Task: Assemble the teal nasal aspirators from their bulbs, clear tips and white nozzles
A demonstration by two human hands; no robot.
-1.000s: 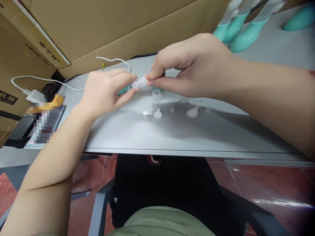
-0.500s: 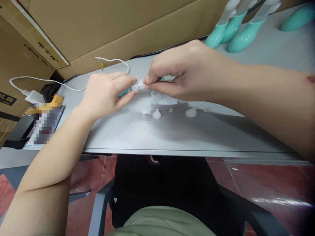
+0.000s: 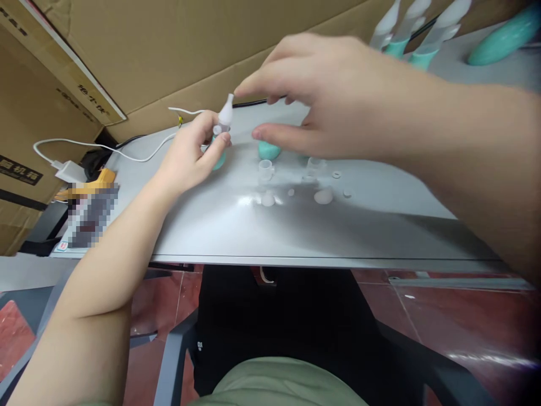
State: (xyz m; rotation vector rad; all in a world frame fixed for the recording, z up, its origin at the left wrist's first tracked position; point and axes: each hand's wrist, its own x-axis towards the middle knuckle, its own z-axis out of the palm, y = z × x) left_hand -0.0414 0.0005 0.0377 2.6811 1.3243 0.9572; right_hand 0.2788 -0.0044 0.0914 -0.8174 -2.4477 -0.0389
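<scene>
My left hand (image 3: 192, 149) is wrapped round a bulb nasal aspirator, which stands nearly upright at the tabletop. Its white tapered tip (image 3: 227, 111) points up above my fingers, over a clear section and a teal bulb (image 3: 219, 162) partly hidden by my hand. To the right of the tip hovers my right hand (image 3: 313, 96), thumb and fingers apart, holding nothing. Beneath it a second teal bulb (image 3: 269, 150) shows in part. Clear cups (image 3: 265, 169) and small white tips (image 3: 323, 196) lie in front of that bulb.
Assembled teal aspirators (image 3: 435, 39) stand at the back right, beside a lone teal bulb (image 3: 502, 39). A white cable with a charger (image 3: 70, 172), a yellow object (image 3: 105, 177) and a blurred-out dark item (image 3: 93, 220) are at the left. Cardboard (image 3: 190, 51) walls the back.
The aspirator has tilted from lying sideways to upright in my left hand, white tip now exposed. My right hand has let go of its end, opened and lifted away.
</scene>
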